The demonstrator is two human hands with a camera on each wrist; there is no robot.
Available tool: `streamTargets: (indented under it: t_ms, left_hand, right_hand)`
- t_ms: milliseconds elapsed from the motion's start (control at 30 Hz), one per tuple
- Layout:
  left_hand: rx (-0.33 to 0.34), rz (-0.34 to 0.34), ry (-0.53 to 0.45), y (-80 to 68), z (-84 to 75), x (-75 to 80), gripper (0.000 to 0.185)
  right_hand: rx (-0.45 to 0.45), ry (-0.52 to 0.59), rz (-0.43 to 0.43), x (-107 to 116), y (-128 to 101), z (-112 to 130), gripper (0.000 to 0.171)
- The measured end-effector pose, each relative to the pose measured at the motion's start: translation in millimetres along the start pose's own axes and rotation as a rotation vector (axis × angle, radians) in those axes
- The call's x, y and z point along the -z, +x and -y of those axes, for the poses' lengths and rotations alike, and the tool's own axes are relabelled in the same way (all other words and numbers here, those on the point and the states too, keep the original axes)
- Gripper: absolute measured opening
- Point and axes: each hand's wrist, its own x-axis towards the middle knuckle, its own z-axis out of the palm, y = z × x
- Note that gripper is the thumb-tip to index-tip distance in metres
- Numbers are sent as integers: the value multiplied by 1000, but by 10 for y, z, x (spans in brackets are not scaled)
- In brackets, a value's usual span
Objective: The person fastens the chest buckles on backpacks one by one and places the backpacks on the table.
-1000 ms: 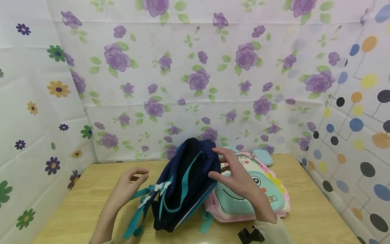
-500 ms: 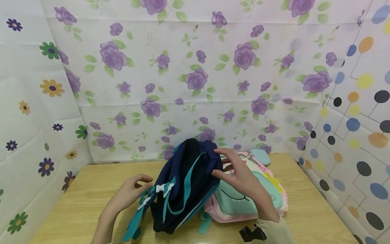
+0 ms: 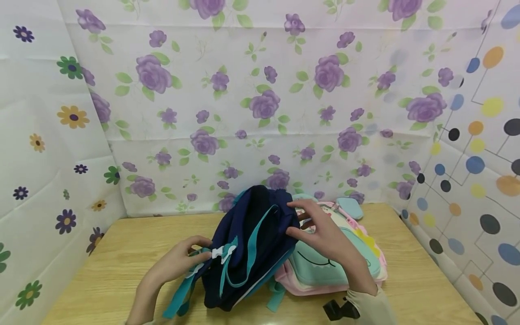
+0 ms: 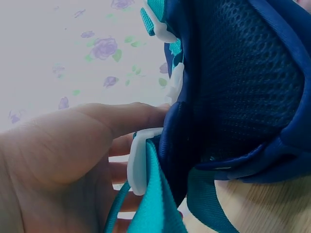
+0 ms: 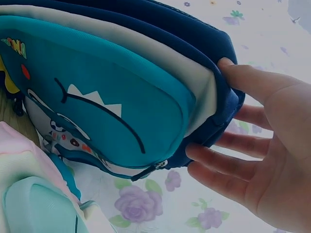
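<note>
A navy backpack point(image 3: 231, 230) with turquoise straps stands tilted on the table, its dark mesh side toward me. At its lower left, my left hand point(image 3: 172, 262) holds a strap near a white buckle point(image 3: 219, 253). In the left wrist view the thumb lies on the padded navy strap point(image 4: 175, 131), with the fingers partly hidden behind it. My right hand point(image 3: 325, 234) grips the bag's right end, thumb and fingers spread around its edge. The right wrist view shows the bag's turquoise front pocket point(image 5: 97, 82) with a cartoon face and a zip pull point(image 5: 149, 170).
Right of the navy bag, a pink and mint backpack point(image 3: 321, 273) with a smiling face lies on the wooden table point(image 3: 134, 239). A black device point(image 3: 341, 310) sits by my right cuff. Flowered sheets point(image 3: 243, 113) hang behind the table.
My left hand has moved right, from beside the turquoise straps onto the strap near the buckle. The navy backpack has shifted slightly right, with the right hand still at its edge.
</note>
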Motion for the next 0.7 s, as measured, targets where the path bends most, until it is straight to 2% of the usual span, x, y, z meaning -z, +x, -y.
streamTargets:
  t_ms: [200,400,700]
  left_hand:
    - [-26,23,35,6,41,-32,32]
    - [15,11,47,-30,32,-13,34]
    - [51,-34,71,-27,55,27,33]
  right_hand:
    - [16,-30,33,15,-15,-3,43]
    - [-5,-37,73,-2,-36,-4,39]
    - [5,-48,135,-98,-3,-326,37]
